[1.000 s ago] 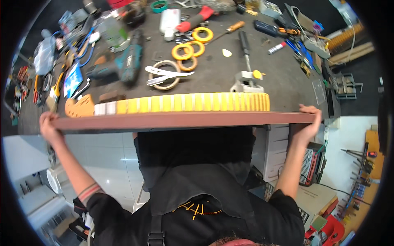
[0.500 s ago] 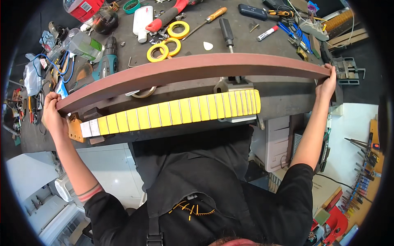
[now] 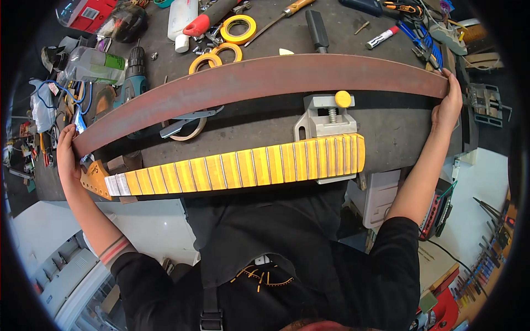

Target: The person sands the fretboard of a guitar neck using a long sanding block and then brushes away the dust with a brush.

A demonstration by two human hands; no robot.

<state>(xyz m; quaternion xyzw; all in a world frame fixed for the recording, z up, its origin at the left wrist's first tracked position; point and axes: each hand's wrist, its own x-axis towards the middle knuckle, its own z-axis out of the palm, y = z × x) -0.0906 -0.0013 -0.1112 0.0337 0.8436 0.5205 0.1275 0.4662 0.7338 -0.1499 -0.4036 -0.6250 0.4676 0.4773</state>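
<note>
- Holding a long, flat, red-brown bar point(image 3: 265, 77) over the tabletop point(image 3: 243, 122) with left hand point(image 3: 67, 157) and right hand point(image 3: 449, 105), both curled closed around its ends.
- Lying nearer the body: guitar neck point(image 3: 237, 166), covered in yellow strips between thin metal lines, white near the headstock point(image 3: 96, 177).
- Marked with dark writing on that wooden headstock, too small to read.
- Partly hidden behind the bar: gray metal clamp point(image 3: 327, 122) with black handle point(image 3: 317, 32).
- Cut off up top: white bottle point(image 3: 182, 21).

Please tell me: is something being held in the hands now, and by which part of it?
Yes, a long reddish-brown bar is held by its two ends: the left hand grips its left end, the right hand its right end.
</note>
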